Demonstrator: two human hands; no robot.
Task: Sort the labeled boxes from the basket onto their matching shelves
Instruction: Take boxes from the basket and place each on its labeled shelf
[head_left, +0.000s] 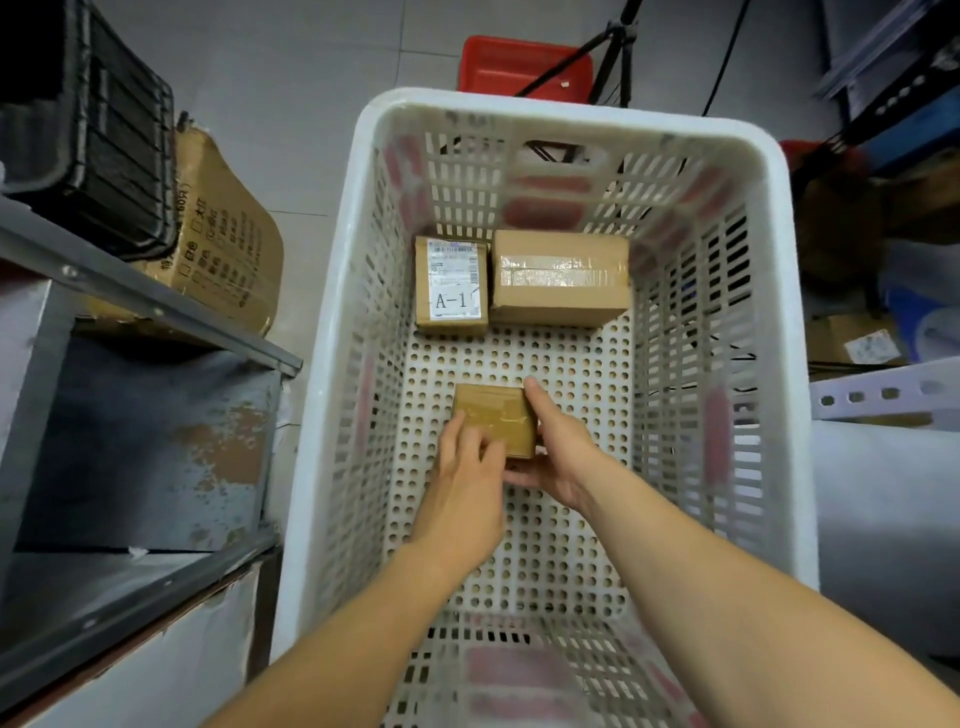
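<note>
Hands meet inside a white perforated plastic basket (332, 332): left hand (462, 483) and right hand (558, 457) clasp a small brown taped cardboard box (491, 415) on its floor, likely to lift it and find its label.

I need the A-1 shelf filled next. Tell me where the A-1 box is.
In the head view, the A-1 box lies at the white basket's far end, left of the larger taped box and touching it.

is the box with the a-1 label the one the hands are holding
No, the A-1 box sits untouched at the basket's far end; both hands hold the small taped box.
</note>
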